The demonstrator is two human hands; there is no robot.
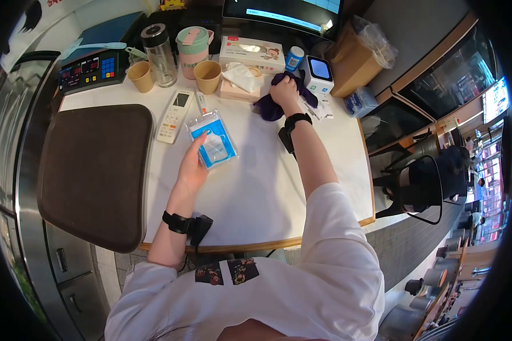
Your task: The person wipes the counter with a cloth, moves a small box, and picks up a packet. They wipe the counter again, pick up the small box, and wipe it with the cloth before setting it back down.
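Note:
My left hand (194,162) holds a blue packet (213,139) in a clear plastic wrapper, with the thumb over its front. A white shape like a face mask shows on the packet. Farther off to the right, my right hand (285,91) is closed on a dark purple cloth (268,108) that lies bunched on the table. Beside this cloth are a tissue box (240,92) with a tissue sticking out and some white paper slips (323,107). A white remote control (174,116) lies to the left of the packet.
A brown tray (94,176) covers the table's left side. Along the back stand two paper cups (208,77), a glass bottle (160,57), a pink-green tumbler (193,52), a glove box (251,54), a blue-labelled bottle (294,58) and a white device (317,75).

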